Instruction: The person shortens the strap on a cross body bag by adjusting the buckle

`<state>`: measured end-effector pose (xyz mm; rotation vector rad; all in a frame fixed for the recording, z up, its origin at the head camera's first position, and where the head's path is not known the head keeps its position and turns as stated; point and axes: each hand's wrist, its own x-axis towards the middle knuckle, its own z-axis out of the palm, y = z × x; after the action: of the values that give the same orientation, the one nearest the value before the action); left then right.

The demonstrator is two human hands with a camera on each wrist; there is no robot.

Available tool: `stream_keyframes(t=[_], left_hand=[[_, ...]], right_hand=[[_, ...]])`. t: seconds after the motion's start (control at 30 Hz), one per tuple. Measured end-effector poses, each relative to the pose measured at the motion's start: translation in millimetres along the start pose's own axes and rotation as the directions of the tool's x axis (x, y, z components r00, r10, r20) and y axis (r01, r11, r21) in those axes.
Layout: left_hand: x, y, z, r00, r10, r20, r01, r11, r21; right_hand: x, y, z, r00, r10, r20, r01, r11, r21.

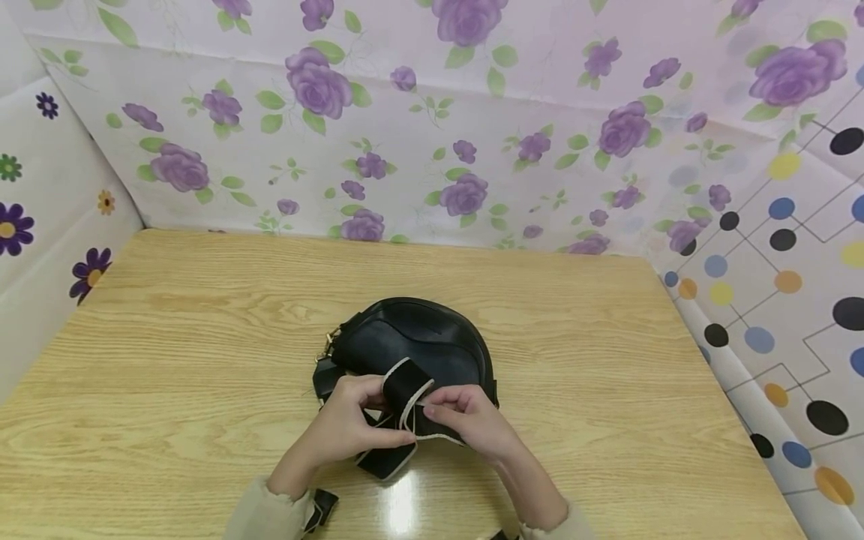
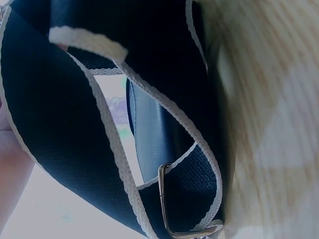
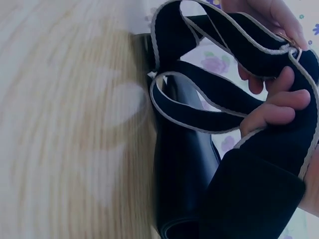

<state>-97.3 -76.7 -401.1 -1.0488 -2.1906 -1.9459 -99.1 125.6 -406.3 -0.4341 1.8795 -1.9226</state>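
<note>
A black handbag (image 1: 412, 337) with a rounded top lies on the table. In front of it, a wide black strap with cream edging (image 1: 403, 386) is looped and folded between the two hands. My left hand (image 1: 351, 424) grips the strap from the left, thumb along its lower folds. From the right, my right hand (image 1: 469, 420) pinches the strap edge with thumb and fingertips. A gold metal slider (image 3: 291, 45) shows on the strap between the hands in the right wrist view. Another metal buckle (image 2: 167, 199) sits on a lower loop in the left wrist view.
The wood-grain table (image 1: 202, 322) extends around the bag. Gold hardware (image 1: 329, 341) joins the strap end at the bag's left side. A small black piece (image 1: 322, 510) shows by the left sleeve. Floral sheeting (image 1: 405, 150) stands behind the table.
</note>
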Motion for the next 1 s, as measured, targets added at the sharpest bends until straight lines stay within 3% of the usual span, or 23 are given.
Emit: stream_keyframes(t=[0.17,0.63,0.77,1.0], left_hand=[[-0.4,0.6,-0.4,1.000,-0.022,0.011,0.022,1.000,-0.016],[-0.2,2.1,-0.6,0.997,-0.071,0.012,0.071,0.997,-0.012],[-0.3,2.2,-1.1,0.998,-0.055,0.026,0.055,0.998,0.008],[-0.6,1.4,-4.0,0.998,-0.002,0.058,0.001,1.000,0.021]], right_hand=[[-1.1,-1.3,4.3,1.000,0.014,-0.025,-0.014,1.000,-0.010],[1.6,2.3,12.4,0.998,0.043,-0.045,-0.038,0.993,0.109],[1.1,-0.7,11.0,0.998,0.052,-0.022,-0.051,0.997,0.059],[1.0,-2.6,-1.6,0.994,0.065,0.093,-0.064,0.998,-0.020]])
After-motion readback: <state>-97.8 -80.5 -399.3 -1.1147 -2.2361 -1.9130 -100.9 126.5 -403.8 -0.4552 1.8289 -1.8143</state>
